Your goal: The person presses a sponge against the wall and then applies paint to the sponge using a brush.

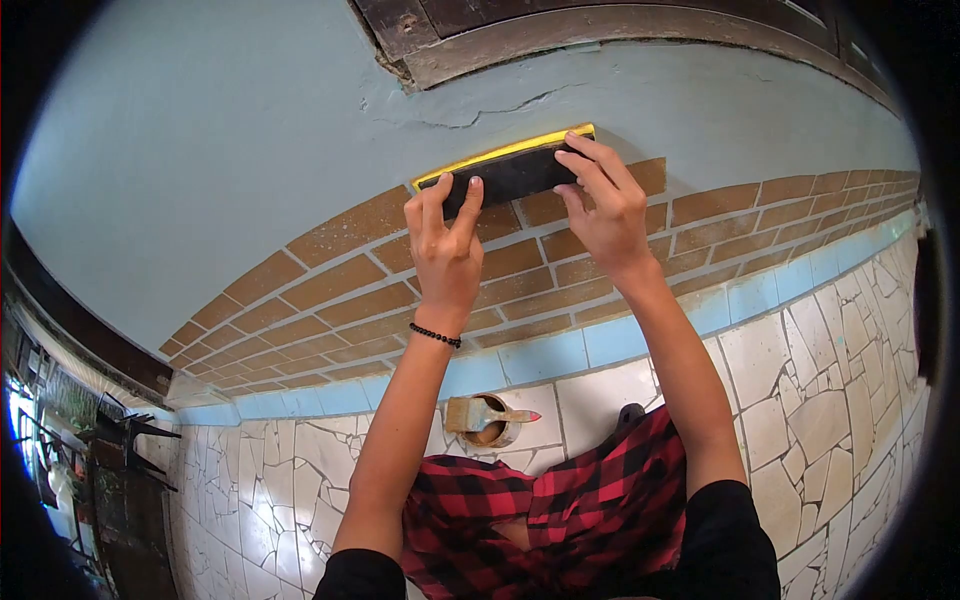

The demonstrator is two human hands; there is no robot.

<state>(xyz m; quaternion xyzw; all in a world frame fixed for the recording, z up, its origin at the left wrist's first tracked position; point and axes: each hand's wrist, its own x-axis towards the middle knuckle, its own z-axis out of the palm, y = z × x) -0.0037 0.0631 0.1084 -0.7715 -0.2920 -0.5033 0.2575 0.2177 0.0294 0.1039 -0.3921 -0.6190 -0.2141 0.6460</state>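
Grey-blue wall (220, 130) across upper frame — left hand (446, 250) and right hand (608, 212), upper centre, fingers clamped near opposite ends of black-and-yellow block (515, 180), probably for even support.

Wall-side face of the black-and-yellow block (508, 172) is hidden; some fingers of the L hand (445, 255) are tucked out of sight too. Paintbrush (480, 413) lies across the pot (513, 436), covering part of its contents. Dark item (631, 412) mostly hidden by the red-and-black plaid cloth (600, 495), poss. a shoe tip. Brown frame (600, 38) cut off at top edge, R black sleeve (728, 540) at bottom. Bkgd clutter (62, 480) far L too small/blurry to ID.
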